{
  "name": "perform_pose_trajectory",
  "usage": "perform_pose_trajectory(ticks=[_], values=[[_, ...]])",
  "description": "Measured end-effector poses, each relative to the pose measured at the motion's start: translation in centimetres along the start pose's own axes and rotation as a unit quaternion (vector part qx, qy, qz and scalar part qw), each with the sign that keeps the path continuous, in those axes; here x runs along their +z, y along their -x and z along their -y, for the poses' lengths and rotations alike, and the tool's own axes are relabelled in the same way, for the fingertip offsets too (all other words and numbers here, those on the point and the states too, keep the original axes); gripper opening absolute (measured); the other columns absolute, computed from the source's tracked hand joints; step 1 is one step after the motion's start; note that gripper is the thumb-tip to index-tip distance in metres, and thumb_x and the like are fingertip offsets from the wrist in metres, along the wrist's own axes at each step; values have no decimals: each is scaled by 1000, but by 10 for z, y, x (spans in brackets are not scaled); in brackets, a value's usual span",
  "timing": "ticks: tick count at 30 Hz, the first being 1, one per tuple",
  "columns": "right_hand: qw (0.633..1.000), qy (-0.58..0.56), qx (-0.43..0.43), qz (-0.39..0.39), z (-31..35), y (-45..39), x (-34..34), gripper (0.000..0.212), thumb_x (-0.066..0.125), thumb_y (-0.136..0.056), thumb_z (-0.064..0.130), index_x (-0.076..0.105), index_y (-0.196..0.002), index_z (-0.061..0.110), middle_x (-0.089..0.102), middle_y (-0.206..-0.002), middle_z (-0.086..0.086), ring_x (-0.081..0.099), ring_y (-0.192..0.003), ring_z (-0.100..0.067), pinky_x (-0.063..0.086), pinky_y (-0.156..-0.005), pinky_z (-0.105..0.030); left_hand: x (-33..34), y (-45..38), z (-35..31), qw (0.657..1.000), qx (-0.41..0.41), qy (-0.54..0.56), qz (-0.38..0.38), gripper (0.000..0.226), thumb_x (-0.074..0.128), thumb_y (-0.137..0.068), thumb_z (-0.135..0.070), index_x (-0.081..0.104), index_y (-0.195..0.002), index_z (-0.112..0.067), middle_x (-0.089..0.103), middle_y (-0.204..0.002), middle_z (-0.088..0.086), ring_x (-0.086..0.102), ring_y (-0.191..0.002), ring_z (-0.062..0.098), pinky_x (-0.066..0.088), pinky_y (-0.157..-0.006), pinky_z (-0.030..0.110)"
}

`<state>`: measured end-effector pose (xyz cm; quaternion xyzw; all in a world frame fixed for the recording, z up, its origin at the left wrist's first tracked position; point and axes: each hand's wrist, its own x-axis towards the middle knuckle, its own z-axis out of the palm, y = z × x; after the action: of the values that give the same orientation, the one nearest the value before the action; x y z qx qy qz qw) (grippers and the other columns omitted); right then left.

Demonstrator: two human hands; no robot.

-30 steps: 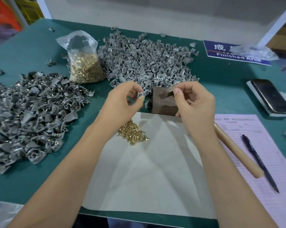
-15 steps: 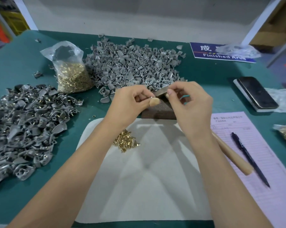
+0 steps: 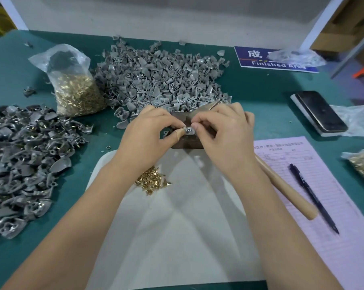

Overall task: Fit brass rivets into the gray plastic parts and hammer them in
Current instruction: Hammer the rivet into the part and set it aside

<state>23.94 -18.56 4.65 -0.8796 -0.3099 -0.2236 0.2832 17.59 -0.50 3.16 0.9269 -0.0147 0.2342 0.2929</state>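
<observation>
Gray plastic part [image 3: 189, 130] pinched between both sets of fingertips, just above the dark metal block [image 3: 186, 143] at the far edge of the white cloth [image 3: 176, 227]. Left hand [image 3: 149, 132] grasping the part with thumb and forefinger; right hand [image 3: 223, 130] pinching it from the other side, probably seating a rivet in its hole, though the rivet itself too small to make out. Held over the block presumably so the part can be set straight down for hammering.

Small heap of loose brass rivets [image 3: 152, 182] on the cloth just below the left wrist, within easy reach. Hammer handle [image 3: 285, 191] lying beside the right forearm, partly under it, head hidden. Unworked gray parts piled beyond the block [image 3: 162, 76]; another pile, many showing brass, at the left [image 3: 24, 160]. Bag of rivets [image 3: 76, 88] between the piles. Pink form [image 3: 323, 206] with pen [image 3: 313, 197], phone [image 3: 320, 111] and blue sign [image 3: 275, 59] on the green surface [image 3: 260, 97] to the right. Nothing blocking the block but the hands themselves.
</observation>
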Motion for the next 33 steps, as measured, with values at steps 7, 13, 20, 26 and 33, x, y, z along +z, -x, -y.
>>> perform_pose_trajectory(ticks=[7, 13, 20, 26, 33], values=[[999, 21, 2, 23, 6, 2, 8, 7, 68, -92, 32, 75, -89, 32, 62, -83, 11, 52, -92, -19, 27, -83, -34, -1, 1, -4, 999, -2, -35, -11, 16, 72, -91, -38, 79, -100, -26, 65, -94, -13, 53, -99, 17, 52, -74, 43], [1000, 19, 17, 14, 11, 2, 11, 5, 70, -91, 33, 74, -86, 33, 59, -79, 13, 51, -89, -17, 28, -81, -34, -2, 1, -5, 999, 13, -45, -19, 13, 74, -91, -34, 79, -97, -24, 66, -92, -10, 53, -96, 19, 50, -71, 41], [999, 29, 27, 26, 16, 3, 13, 8, 68, -93, 33, 74, -88, 32, 56, -80, 12, 52, -90, -19, 33, -81, -38, -3, 0, -7, 999, 8, -49, -19, 13, 74, -91, -35, 79, -97, -24, 66, -91, -10, 53, -97, 18, 47, -70, 35], [999, 32, 25, 31, 17, 0, 12, 5, 71, -90, 33, 74, -85, 33, 55, -78, 12, 52, -88, -19, 29, -80, -35, -3, 0, -6, 999, 2, -51, -15, 13, 73, -90, -33, 79, -97, -24, 65, -91, -11, 52, -97, 16, 47, -71, 36], [997, 21, 45, 59, 12, -2, 9, 6, 70, -90, 33, 74, -86, 33, 57, -78, 11, 52, -90, -17, 32, -82, -37, -3, 0, -6, 998, 3, -53, -18, 13, 72, -91, -37, 78, -95, -26, 64, -89, -12, 52, -95, 15, 47, -68, 35]])
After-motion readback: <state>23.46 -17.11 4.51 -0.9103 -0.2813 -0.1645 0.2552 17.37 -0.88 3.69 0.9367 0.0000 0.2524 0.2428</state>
